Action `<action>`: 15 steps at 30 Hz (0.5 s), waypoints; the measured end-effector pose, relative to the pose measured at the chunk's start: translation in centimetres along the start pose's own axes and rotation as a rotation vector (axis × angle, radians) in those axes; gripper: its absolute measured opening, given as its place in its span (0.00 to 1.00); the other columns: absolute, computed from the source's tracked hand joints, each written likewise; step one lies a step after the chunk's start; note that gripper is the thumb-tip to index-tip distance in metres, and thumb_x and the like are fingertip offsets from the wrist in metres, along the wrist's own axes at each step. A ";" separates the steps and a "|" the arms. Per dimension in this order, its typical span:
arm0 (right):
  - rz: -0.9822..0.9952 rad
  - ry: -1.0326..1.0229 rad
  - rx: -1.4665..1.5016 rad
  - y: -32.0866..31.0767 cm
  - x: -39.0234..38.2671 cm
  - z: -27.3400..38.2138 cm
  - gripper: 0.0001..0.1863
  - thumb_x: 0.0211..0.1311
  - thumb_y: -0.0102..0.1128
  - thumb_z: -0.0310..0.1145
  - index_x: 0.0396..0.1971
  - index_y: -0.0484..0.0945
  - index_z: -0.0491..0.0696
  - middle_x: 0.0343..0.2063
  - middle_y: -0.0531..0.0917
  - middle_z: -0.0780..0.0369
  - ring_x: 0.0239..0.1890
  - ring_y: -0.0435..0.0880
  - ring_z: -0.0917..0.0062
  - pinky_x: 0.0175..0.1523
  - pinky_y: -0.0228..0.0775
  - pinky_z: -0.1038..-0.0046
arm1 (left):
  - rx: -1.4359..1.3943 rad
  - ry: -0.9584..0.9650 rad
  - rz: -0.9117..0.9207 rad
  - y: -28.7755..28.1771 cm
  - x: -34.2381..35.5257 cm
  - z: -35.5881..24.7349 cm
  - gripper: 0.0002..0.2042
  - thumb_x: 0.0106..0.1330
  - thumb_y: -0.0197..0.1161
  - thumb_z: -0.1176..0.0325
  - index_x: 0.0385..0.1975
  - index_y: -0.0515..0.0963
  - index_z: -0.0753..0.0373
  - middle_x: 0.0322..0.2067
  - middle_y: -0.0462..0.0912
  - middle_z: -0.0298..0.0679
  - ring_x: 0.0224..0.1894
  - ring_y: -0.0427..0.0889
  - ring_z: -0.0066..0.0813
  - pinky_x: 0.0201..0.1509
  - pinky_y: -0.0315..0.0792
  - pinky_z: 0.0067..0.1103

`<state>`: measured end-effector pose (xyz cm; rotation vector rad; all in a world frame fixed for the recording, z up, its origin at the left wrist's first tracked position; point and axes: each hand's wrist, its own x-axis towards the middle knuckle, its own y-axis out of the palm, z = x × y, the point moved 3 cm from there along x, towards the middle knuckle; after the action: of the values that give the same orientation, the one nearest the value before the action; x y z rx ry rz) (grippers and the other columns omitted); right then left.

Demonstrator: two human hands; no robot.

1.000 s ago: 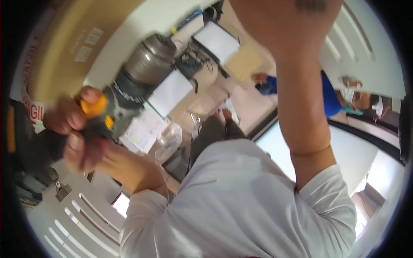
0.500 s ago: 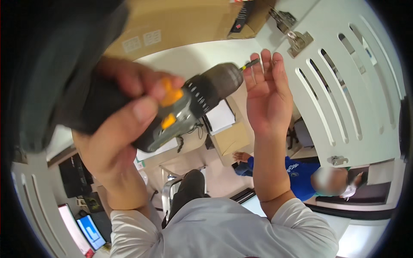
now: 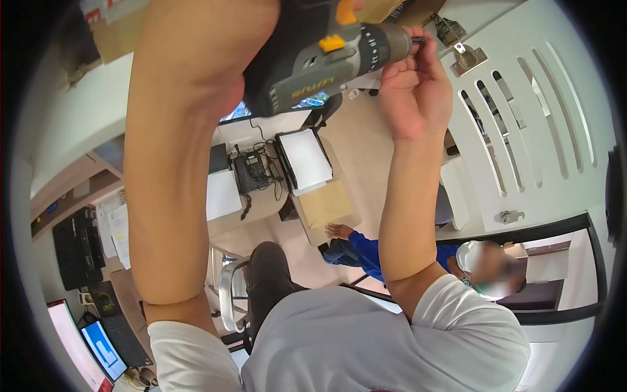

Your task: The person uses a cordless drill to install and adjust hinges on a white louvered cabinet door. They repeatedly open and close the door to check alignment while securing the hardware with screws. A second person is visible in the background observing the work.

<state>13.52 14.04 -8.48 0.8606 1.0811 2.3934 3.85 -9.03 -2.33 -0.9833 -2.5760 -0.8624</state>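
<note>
A grey and black cordless drill [image 3: 320, 65] with orange parts is held up at the top, its chuck [image 3: 397, 42] pointing right. My left hand [image 3: 251, 32] is closed on the drill; most of its fingers are hidden behind the tool or cut off by the top edge. A short dark bit [image 3: 418, 40] sticks out of the chuck. My right hand [image 3: 418, 88] is palm up, its fingers curled round the bit at the chuck's front. Just beyond those fingertips, a metal hinge [image 3: 469, 60] sits on a white slotted cabinet door [image 3: 522, 130].
Below are a desk with a black telephone [image 3: 251, 171], a paper tray [image 3: 304, 160] and a brown envelope [image 3: 326, 206]. A person in blue [image 3: 366, 251] is at the lower right. A metal-armed chair [image 3: 226, 294] is near my leg, and monitors [image 3: 104, 349] are at lower left.
The drill and both hands have moved up, and the drill also right. My right fingers, stretched out before, have curled round the bit. The desk shows more fully.
</note>
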 end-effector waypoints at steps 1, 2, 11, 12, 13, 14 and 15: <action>-0.001 -0.009 -0.037 -0.1 0.1 0.1 0.12 0.81 0.51 0.31 0.53 0.77 0.40 0.51 0.85 0.58 0.58 0.84 0.68 0.66 0.78 0.65 | -0.059 0.054 0.142 -0.3 0.2 -0.8 0.05 0.59 0.69 0.73 0.33 0.83 0.66 0.28 0.85 0.38 0.33 0.84 0.24 0.38 0.77 0.22; 0.002 -0.019 -0.074 -0.3 0.2 0.2 0.12 0.81 0.51 0.31 0.53 0.77 0.40 0.51 0.85 0.58 0.58 0.83 0.68 0.66 0.78 0.65 | -0.010 0.109 0.181 -0.4 0.2 -0.9 0.05 0.59 0.68 0.73 0.32 0.83 0.66 0.28 0.85 0.38 0.31 0.83 0.23 0.36 0.76 0.21; -0.148 0.051 0.008 0.1 1.6 -0.3 0.15 0.84 0.46 0.34 0.53 0.79 0.41 0.53 0.85 0.58 0.59 0.83 0.68 0.70 0.74 0.65 | 1.110 1.169 0.059 2.7 -0.6 -3.5 0.08 0.57 0.66 0.71 0.27 0.83 0.70 0.25 0.85 0.44 0.29 0.84 0.29 0.36 0.77 0.27; -0.212 -0.005 -0.022 0.0 2.0 0.1 0.16 0.85 0.45 0.35 0.52 0.79 0.41 0.53 0.85 0.58 0.59 0.83 0.68 0.70 0.73 0.65 | 0.956 0.875 0.200 2.9 0.0 -3.8 0.09 0.56 0.67 0.69 0.29 0.84 0.71 0.26 0.86 0.47 0.30 0.85 0.33 0.38 0.78 0.28; -0.276 -0.059 -0.051 -0.3 2.7 0.2 0.16 0.85 0.44 0.36 0.51 0.79 0.41 0.53 0.86 0.58 0.59 0.83 0.68 0.71 0.73 0.65 | 0.757 0.558 0.270 2.9 0.8 -3.7 0.11 0.55 0.67 0.67 0.30 0.84 0.72 0.27 0.86 0.50 0.31 0.87 0.36 0.40 0.79 0.30; -0.343 -0.116 -0.080 -0.7 3.1 0.4 0.17 0.85 0.43 0.36 0.51 0.80 0.42 0.52 0.86 0.58 0.58 0.83 0.68 0.71 0.72 0.65 | 0.593 0.280 0.259 3.0 1.3 -4.1 0.14 0.54 0.68 0.66 0.31 0.85 0.73 0.27 0.87 0.52 0.32 0.88 0.40 0.41 0.79 0.31; -0.311 -0.100 -0.040 -0.8 3.9 0.7 0.18 0.86 0.41 0.37 0.50 0.80 0.43 0.52 0.86 0.58 0.58 0.83 0.68 0.71 0.72 0.64 | 0.598 0.227 0.247 3.7 1.7 -3.9 0.14 0.53 0.69 0.66 0.31 0.85 0.74 0.28 0.88 0.53 0.32 0.88 0.40 0.41 0.80 0.31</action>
<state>11.13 17.06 -7.25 0.7307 1.0398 2.0866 5.15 -8.26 3.11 -0.9194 -2.2381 -0.1084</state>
